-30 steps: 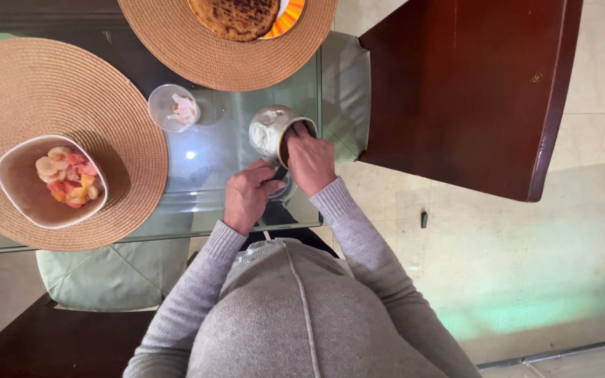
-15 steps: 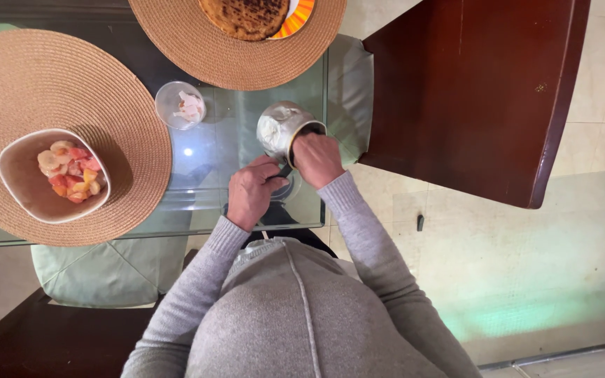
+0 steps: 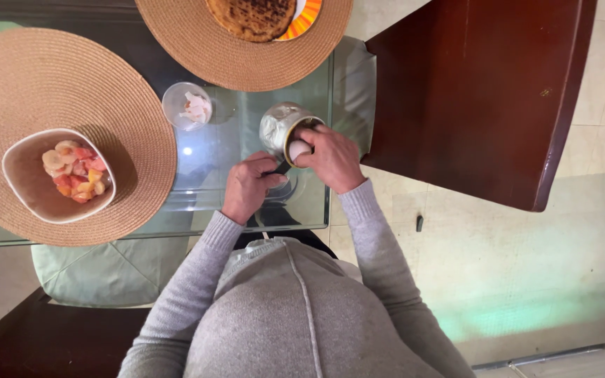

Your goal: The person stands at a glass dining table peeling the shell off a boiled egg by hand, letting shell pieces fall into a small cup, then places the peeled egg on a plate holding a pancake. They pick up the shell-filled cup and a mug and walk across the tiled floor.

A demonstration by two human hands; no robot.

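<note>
A small metal pot (image 3: 276, 124) stands on the glass table (image 3: 211, 161) just in front of me. My left hand (image 3: 246, 185) is closed around the pot's dark handle. My right hand (image 3: 332, 158) holds a white egg (image 3: 299, 149) right at the pot's rim. Left of the pot is a small clear glass bowl (image 3: 185, 106) with pale shell-like pieces in it.
A white bowl of cut fruit (image 3: 59, 175) rests on a round straw placemat (image 3: 71, 91) at the left. Another straw mat (image 3: 197, 42) at the top carries a plate with a browned flatbread (image 3: 253, 14). A dark wooden chair (image 3: 484, 91) is at the right, a green seat cushion (image 3: 106, 269) under the table.
My right hand has turned at the pot's rim so the white egg shows in its fingers. My left hand stays on the handle. The view has shifted slightly.
</note>
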